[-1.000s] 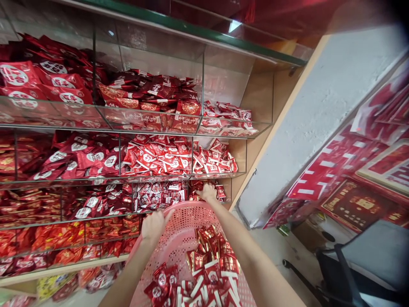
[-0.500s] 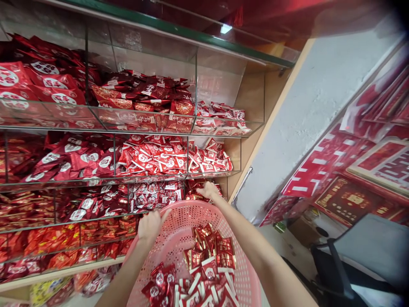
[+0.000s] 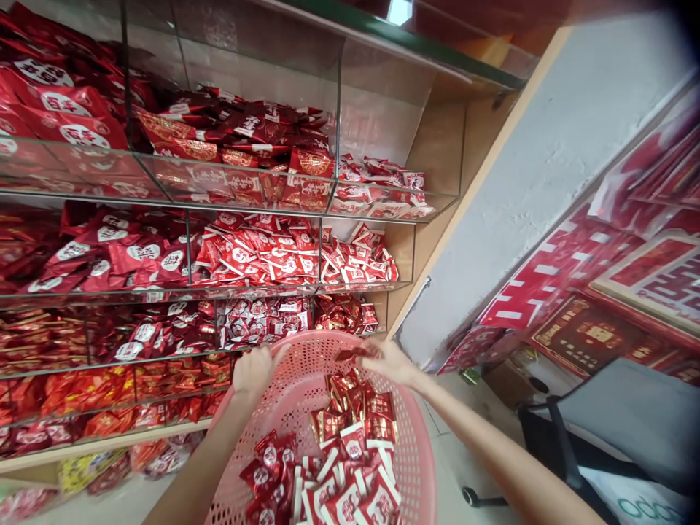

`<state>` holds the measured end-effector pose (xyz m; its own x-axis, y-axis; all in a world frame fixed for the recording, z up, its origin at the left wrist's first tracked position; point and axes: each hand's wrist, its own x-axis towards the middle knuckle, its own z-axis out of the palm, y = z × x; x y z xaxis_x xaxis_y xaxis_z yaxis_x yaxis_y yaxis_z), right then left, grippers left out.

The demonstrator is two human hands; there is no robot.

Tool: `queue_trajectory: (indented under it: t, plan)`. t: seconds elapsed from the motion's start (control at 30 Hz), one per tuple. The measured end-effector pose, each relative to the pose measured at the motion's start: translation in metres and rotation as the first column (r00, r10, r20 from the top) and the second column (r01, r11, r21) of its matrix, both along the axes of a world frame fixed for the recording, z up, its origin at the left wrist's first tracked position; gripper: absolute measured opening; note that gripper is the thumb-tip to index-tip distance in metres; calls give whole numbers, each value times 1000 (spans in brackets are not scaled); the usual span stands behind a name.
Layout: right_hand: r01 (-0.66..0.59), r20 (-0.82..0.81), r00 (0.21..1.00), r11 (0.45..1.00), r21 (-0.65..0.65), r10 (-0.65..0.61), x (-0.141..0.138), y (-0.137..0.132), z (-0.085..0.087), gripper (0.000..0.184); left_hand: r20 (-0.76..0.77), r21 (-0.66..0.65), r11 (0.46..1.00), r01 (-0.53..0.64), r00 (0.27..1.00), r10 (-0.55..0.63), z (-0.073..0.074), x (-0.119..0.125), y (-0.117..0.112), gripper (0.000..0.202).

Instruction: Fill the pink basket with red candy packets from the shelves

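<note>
Glass shelves point(image 3: 257, 209) behind pink basket point(image 3: 295, 397); left grip point(image 3: 254, 373) on rim point(image 3: 322, 335), right grip point(image 3: 391, 362) around red packet point(image 3: 351, 354)

Glass shelves point(image 3: 410, 44) with a wooden side point(image 3: 445, 135) adjoin a pale wall point(image 3: 508, 197); a chair point(image 3: 617, 408) stands on tiled floor point(image 3: 445, 430).

Single head-worn view, person's own eye level, facing forward and down; pink basket point(image 3: 289, 379) close below, shelf unit point(image 3: 440, 138) farther ahead.
</note>
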<state>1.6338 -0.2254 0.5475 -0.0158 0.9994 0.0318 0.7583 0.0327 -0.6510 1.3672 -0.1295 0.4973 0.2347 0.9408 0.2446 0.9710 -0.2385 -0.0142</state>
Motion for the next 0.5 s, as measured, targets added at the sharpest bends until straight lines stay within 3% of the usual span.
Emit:
queue_trajectory:
  t: [0.23,0.37,0.5]
  plan:
    - [-277,90,956,960,-44,280,-45,-28,-34,36,0,-8,1000,-16,1000,16,-4,0,0,76]
    - [-423,158,890,904,-63,427,-44,-30,-38,46,3,-16,1000,-13,1000,13,-4,0,0,74]
    - [-441,299,846,895,-70,441,-32,-34,-37,47,8,-9,1000,-17,1000,17,-4,0,0,76]
